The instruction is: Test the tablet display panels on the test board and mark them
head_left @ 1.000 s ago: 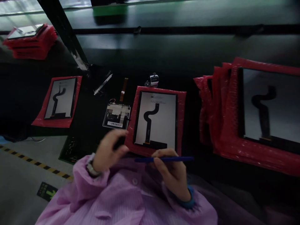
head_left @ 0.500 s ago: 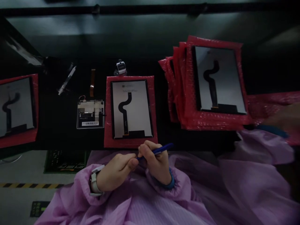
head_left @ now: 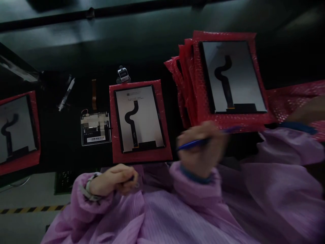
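My right hand (head_left: 203,149), blurred by motion, is closed round a blue pen (head_left: 191,145) in front of the stacked red bubble bags (head_left: 186,84). On top of that stack lies a display panel (head_left: 241,78), grey-backed with a black curved flex cable. Down at the table's front edge my left hand (head_left: 115,179) is closed on a small dark blue piece, apparently the pen cap (head_left: 131,178), mostly hidden by the fingers. A second display panel (head_left: 147,118) rests on a red bubble bag (head_left: 166,145) between and beyond my hands.
Left of the middle panel are a taped battery-like module (head_left: 95,128), an orange flex strip (head_left: 94,95) and a white pen (head_left: 67,95). Behind it stands a metal tally counter (head_left: 123,74). Another panel (head_left: 20,128) lies far left. A co-worker's arm (head_left: 302,112) reaches in at right.
My hands have parted. The right hand has swung right and forward with the pen towards the stack, while the left has drawn back slightly leftwards. The view has tilted and shifted.
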Action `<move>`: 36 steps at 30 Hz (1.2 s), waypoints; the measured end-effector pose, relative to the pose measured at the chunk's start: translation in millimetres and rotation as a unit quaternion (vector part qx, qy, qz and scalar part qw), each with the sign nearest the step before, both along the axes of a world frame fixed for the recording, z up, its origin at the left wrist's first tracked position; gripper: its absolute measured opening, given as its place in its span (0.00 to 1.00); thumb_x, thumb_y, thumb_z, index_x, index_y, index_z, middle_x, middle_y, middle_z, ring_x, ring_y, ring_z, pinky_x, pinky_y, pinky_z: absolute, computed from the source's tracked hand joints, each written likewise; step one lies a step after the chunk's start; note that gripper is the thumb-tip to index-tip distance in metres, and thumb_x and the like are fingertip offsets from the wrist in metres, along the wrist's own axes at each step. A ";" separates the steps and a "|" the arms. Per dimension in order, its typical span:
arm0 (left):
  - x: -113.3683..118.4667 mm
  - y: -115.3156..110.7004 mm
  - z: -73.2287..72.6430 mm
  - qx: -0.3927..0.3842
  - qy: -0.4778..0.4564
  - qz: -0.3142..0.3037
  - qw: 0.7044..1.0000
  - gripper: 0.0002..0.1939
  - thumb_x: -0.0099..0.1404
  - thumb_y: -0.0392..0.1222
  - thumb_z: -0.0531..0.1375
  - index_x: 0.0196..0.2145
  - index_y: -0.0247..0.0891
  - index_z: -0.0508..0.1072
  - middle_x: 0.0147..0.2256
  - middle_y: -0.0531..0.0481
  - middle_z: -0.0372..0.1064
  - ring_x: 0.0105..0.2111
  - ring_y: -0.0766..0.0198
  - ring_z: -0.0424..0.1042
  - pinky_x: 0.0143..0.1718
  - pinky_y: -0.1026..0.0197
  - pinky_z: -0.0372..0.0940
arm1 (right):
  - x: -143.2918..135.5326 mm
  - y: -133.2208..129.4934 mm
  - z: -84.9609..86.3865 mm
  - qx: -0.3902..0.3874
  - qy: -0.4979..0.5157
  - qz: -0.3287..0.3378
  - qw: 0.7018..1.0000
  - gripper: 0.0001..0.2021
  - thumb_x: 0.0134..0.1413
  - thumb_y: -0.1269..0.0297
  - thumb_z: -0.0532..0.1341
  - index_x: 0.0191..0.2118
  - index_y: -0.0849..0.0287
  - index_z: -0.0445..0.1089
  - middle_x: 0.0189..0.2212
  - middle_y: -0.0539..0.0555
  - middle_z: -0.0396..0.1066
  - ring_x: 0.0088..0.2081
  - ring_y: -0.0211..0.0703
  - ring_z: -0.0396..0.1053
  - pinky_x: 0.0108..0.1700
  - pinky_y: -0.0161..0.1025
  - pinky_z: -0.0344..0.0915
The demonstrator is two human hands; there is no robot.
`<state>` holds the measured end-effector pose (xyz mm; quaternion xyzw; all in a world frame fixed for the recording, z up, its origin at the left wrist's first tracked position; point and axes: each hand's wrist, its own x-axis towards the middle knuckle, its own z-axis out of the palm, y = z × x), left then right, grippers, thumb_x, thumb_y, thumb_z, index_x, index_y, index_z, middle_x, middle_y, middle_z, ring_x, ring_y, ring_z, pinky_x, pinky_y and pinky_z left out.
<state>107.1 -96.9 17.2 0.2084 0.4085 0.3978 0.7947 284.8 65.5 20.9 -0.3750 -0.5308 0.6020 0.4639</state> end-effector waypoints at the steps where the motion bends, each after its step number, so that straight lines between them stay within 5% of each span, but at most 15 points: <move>1: -6.4 -6.3 -5.3 -0.005 0.023 0.047 0.999 0.31 0.66 0.69 0.59 0.24 0.38 0.60 0.18 0.60 0.47 0.17 0.72 0.46 0.19 0.65 0.48 | 3.7 11.6 4.9 0.020 0.038 -0.046 0.998 0.32 0.55 0.44 0.65 0.19 0.57 0.44 0.11 0.39 0.38 0.11 0.26 0.34 0.12 0.29 0.39; 3: -15.8 -15.4 -15.3 0.013 0.158 0.192 0.968 0.30 0.69 0.69 0.56 0.25 0.38 0.61 0.18 0.59 0.48 0.18 0.71 0.46 0.20 0.65 0.48 | 5.0 24.0 10.0 0.022 0.116 -0.121 0.986 0.29 0.53 0.48 0.68 0.18 0.57 0.51 0.11 0.40 0.45 0.10 0.27 0.40 0.12 0.30 0.40; 5: -18.4 -17.4 -23.7 0.063 0.337 0.298 0.891 0.28 0.72 0.66 0.52 0.27 0.38 0.64 0.20 0.56 0.54 0.20 0.69 0.50 0.22 0.64 0.50 | -3.5 21.3 6.4 0.018 0.111 -0.078 0.991 0.23 0.59 0.42 0.63 0.24 0.56 0.66 0.14 0.44 0.59 0.12 0.30 0.54 0.13 0.30 0.48; 8: -12.6 -10.1 -33.4 0.177 0.531 0.267 0.784 0.24 0.76 0.58 0.48 0.33 0.38 0.70 0.25 0.52 0.62 0.23 0.66 0.58 0.25 0.62 0.56 | -24.8 4.6 -10.2 0.014 0.035 0.090 0.995 0.17 0.64 0.47 0.61 0.39 0.56 0.76 0.28 0.52 0.75 0.26 0.37 0.72 0.26 0.34 0.66; 12: -6.0 -0.8 -41.2 0.289 0.647 0.187 0.681 0.19 0.78 0.47 0.45 0.39 0.36 0.72 0.33 0.47 0.73 0.31 0.63 0.71 0.35 0.61 0.66 | -42.0 -7.0 -34.3 0.053 -0.064 0.135 0.987 0.03 0.59 0.66 0.63 0.34 0.57 0.70 0.29 0.48 0.70 0.29 0.32 0.67 0.32 0.32 0.64; 20: -6.3 0.7 -41.1 0.292 0.678 0.177 0.651 0.14 0.79 0.45 0.50 0.44 0.37 0.72 0.36 0.48 0.75 0.35 0.65 0.73 0.39 0.65 0.66 | -41.1 -11.0 -43.5 0.072 -0.161 0.066 0.982 0.17 0.59 0.65 0.58 0.22 0.56 0.50 0.17 0.42 0.51 0.20 0.29 0.52 0.26 0.33 0.50; 36: -4.9 3.1 -43.2 0.254 0.708 0.173 0.636 0.21 0.79 0.52 0.48 0.43 0.37 0.75 0.35 0.47 0.76 0.34 0.64 0.74 0.37 0.64 0.67 | -43.7 -9.6 -43.8 0.118 -0.170 0.100 0.973 0.18 0.57 0.67 0.57 0.22 0.56 0.48 0.17 0.43 0.47 0.20 0.29 0.47 0.25 0.33 0.46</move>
